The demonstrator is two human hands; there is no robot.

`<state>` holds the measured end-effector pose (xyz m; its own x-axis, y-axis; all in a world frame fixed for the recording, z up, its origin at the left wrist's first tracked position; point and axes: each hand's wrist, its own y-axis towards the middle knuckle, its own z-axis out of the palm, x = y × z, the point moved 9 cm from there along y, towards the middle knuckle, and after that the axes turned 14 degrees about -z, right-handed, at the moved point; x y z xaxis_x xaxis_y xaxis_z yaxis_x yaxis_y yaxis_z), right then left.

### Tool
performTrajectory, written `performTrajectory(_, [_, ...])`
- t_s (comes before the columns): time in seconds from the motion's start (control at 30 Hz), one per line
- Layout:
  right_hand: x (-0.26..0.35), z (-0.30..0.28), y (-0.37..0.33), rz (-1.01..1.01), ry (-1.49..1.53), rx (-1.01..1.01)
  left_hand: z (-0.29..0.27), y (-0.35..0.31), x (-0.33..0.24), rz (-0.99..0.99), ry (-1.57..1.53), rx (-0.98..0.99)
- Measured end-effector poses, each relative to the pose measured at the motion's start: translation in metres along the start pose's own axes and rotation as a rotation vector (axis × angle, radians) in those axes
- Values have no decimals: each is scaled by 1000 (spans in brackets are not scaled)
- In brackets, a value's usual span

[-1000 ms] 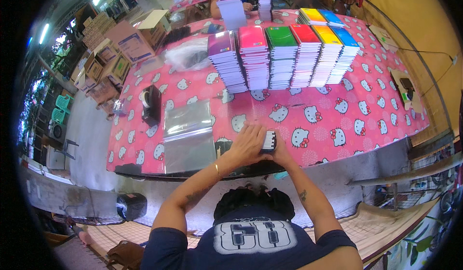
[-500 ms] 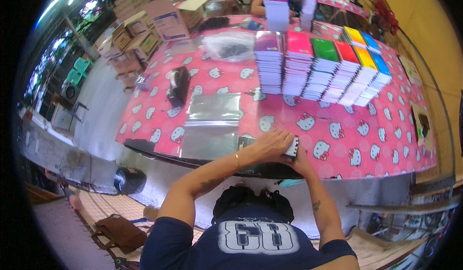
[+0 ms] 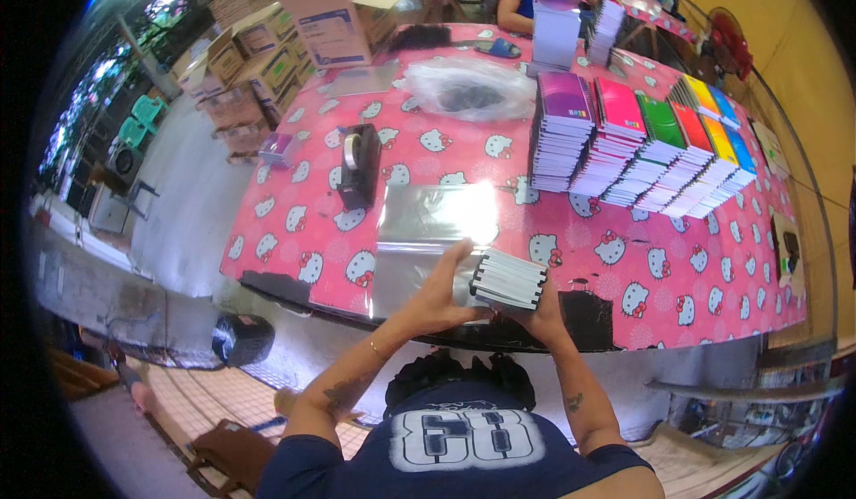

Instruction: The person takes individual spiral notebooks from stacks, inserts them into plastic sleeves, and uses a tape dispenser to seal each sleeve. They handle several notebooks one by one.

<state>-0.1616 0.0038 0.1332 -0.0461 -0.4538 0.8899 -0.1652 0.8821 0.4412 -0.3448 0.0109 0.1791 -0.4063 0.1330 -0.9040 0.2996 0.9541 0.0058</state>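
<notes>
A small stack of spiral notebooks [image 3: 510,280] is held near the table's front edge, page edges and dark binding coils facing up. My left hand [image 3: 439,292] grips its left side, thumb and fingers spread around it. On the right side my right hand [image 3: 544,316] is closed around the stack, its fingers partly hidden. Just left of the notebooks, partly under my left hand, lie clear plastic bags [image 3: 426,214] laid flat. Behind them stands a black tape dispenser [image 3: 358,167].
Tall notebook stacks with purple [image 3: 565,98], pink, green, red, yellow and blue covers stand at the right. A crumpled clear plastic bag [image 3: 468,89] lies toward the back. Cardboard boxes [image 3: 325,31] are at the far left. Across the table a person [image 3: 517,4] sits by more notebooks.
The notebook stack has been turned so its page edges show more fully. My left hand has shifted from over it to its left side. The view has moved slightly.
</notes>
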Motion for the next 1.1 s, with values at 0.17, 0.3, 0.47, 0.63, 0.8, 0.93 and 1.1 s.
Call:
performTrajectory(0.17, [-8,8,-23,169,-5,-137,7,-5,1,162,-41,-181])
performTrajectory(0.3, [8,-10,-38,114,-28,-331,29,-4,-10,195,-92,-168])
performTrajectory(0.47, [-13,-36,-69,243,164,-398,62,4,-28,222,-178,-80])
performTrajectory(0.63, [-58,-85,-102,84,-77,-410,124,26,3,129,-241,39])
performTrajectory(0.8, [-98,-99,-124,280,139,-451,153,29,5,74,-96,74])
performTrajectory(0.93, [-49,-114,-100,115,-35,-125,152,26,14,46,-137,43])
performTrajectory(1.1, [2,-131,-17,93,-8,206,149,25,6,73,-92,-1])
